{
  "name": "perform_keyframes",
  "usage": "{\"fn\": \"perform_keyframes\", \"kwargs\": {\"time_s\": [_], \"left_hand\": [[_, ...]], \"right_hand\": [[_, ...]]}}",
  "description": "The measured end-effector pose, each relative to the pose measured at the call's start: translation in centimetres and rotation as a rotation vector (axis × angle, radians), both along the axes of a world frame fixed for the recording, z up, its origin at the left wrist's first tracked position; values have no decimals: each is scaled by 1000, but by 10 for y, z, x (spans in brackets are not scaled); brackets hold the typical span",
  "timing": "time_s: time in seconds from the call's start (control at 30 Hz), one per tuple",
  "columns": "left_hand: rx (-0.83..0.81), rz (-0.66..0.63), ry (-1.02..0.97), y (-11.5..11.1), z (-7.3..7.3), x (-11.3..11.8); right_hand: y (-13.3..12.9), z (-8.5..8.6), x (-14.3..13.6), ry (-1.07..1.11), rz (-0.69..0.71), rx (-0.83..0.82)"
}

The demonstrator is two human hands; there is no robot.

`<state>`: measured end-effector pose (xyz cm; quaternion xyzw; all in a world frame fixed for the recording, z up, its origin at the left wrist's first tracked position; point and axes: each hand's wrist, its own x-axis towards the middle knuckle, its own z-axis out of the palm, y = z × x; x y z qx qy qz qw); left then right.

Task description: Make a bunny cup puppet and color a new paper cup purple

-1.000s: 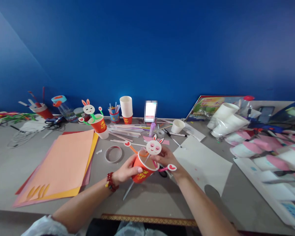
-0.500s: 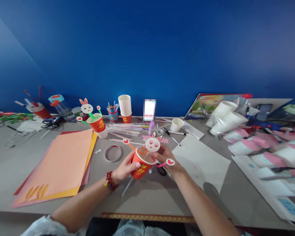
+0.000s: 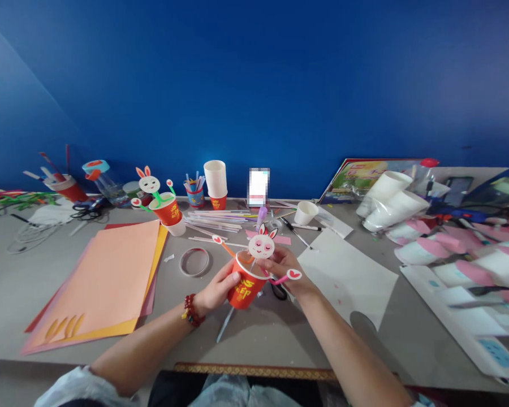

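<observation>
My left hand [image 3: 218,287] is closed round the left side of a red paper cup [image 3: 245,289] with yellow lettering, which is tilted above the table. On the right of its rim, my right hand [image 3: 289,265] has its fingers closed just below a paper rabbit face [image 3: 262,247]; the exact grip is partly hidden. A pale straw [image 3: 225,325] sticks out under the cup. From the rim reach an orange arm [image 3: 228,249] and a pink arm [image 3: 280,279], each ending in a white disc with a red heart. Scissors [image 3: 279,290] lie partly hidden behind the cup.
At left are stacked coloured sheets [image 3: 106,277] and a tape roll [image 3: 194,262]. Behind stand another rabbit cup [image 3: 167,213], loose straws [image 3: 216,220] and a phone [image 3: 258,187]. White paper [image 3: 343,271] and pink-trimmed cups [image 3: 424,252] lie right.
The cup has turned slightly, so more of its lettering faces me. The straw's lower end has shifted right, and my right fingers have moved up toward the rabbit face.
</observation>
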<state>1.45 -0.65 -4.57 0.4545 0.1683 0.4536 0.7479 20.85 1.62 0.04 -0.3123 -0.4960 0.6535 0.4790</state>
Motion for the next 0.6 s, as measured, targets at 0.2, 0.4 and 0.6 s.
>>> {"fn": "perform_keyframes", "kwargs": {"time_s": [0.2,0.4,0.6], "left_hand": [[-52,9,43,-2,5,1],[-126,55,35,-4,7,3],[-157,417,14,5,6,5]], "right_hand": [[4,-2,0,-1,29,-78],[4,-3,-4,4,60,-114],[11,-12,-5,60,-43,-182]]}}
